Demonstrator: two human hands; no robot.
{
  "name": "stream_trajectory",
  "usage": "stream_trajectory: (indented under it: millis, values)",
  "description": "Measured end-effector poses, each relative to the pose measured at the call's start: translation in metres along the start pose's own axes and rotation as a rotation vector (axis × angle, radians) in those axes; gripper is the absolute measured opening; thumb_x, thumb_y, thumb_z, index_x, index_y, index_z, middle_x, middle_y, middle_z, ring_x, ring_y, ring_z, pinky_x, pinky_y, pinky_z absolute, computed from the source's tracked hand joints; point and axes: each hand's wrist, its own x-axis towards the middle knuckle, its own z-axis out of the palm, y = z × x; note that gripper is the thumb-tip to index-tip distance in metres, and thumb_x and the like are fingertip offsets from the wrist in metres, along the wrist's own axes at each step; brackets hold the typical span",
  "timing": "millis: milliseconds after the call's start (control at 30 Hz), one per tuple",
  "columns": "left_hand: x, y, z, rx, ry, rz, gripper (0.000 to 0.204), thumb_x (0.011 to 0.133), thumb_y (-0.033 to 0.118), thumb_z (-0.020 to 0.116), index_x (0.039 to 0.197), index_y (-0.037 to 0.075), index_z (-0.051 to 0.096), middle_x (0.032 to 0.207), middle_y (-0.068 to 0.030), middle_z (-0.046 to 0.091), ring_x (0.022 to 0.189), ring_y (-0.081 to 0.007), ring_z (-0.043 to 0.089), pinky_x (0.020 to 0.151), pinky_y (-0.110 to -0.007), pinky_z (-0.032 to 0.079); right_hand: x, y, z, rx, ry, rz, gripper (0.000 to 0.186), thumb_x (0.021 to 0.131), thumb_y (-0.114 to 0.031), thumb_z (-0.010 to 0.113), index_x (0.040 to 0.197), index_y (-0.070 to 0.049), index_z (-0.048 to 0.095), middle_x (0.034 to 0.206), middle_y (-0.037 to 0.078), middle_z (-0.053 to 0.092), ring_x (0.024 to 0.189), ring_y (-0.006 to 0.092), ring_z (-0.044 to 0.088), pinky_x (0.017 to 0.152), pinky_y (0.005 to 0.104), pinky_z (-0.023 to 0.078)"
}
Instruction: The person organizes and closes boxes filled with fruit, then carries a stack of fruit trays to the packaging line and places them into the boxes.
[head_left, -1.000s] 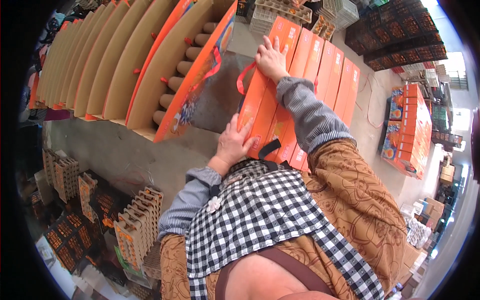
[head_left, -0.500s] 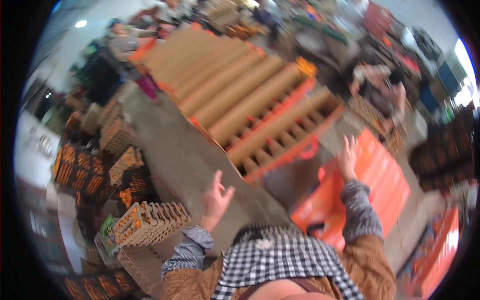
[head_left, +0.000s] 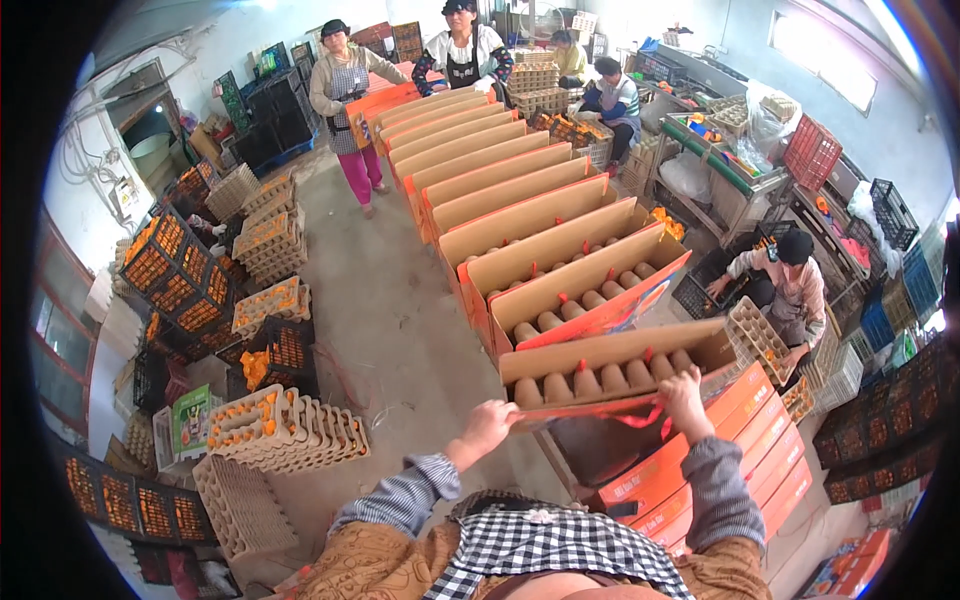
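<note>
Both forearms on my feed had loose oversleeves point(head_left: 722, 492) in fine grey-blue and white stripes, all bunched up and wrinkled toward the left hand point(head_left: 487, 425) and right hand point(head_left: 685, 402). Further up I could see a mustardy brown top point(head_left: 372, 560) with a darker swirly print. In front was a black-and-white gingham apron point(head_left: 560, 548), and I spotted a cute little white flower point(head_left: 541, 516) on it.

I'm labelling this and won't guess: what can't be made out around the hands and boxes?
In the head view:
Bottom of the near open box: covered by brown rounded inserts.
Palms of the left hand and right hand: hidden by the hands' backs.
Insides of the farthest open boxes: behind upright cardboard walls.
Contents of the orange boxes by the right sleeve: behind outer faces.
Lower-right orange box: cut off by picture's edge.
</note>
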Motion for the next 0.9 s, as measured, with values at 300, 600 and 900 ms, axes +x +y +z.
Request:
stream_trajectory:
  millis: [300,600,900]
  values:
    - [0.003,0.033,-0.017,-0.049,0.351,-0.043,0.044,0.078,0.015,0.089,0.120,0.015,0.078,0.108,-0.0075,0.058,0.100,-0.0245,0.064,0.084,-0.036,0.059,-0.073,0.057,-0.037,0.297,0.625,0.752,0.080,0.069,0.000,0.089,0.141,-0.011,0.056,0.153,0.015,0.051,0.146,0.0345,0.045,0.121,0.0511,0.032]
    - [0.011,0.026,-0.003,-0.753,0.081,-0.426,0.047,0.090,0.008,0.082,0.134,0.004,0.066,0.113,-0.0077,0.076,0.102,-0.0153,0.073,0.094,-0.033,0.059,-0.088,0.162,-0.006,1.394,0.088,0.571,0.019,0.085,0.006,0.074,0.101,-0.002,0.068,0.103,0.002,0.073,0.093,0.0142,0.071,0.086,0.0287,0.058]
    - [0.062,0.007,0.020,-0.614,0.135,-0.373,0.052,0.091,0.022,0.085,0.134,0.001,0.065,0.132,-0.0087,0.069,0.120,-0.0190,0.064,0.105,-0.036,0.052,-0.077,0.257,0.095,0.159,0.332,0.376,0.069,0.085,-0.058,0.082,0.101,0.007,0.067,0.087,0.018,0.075,0.072,0.0232,0.072,0.061,0.0402,0.057]
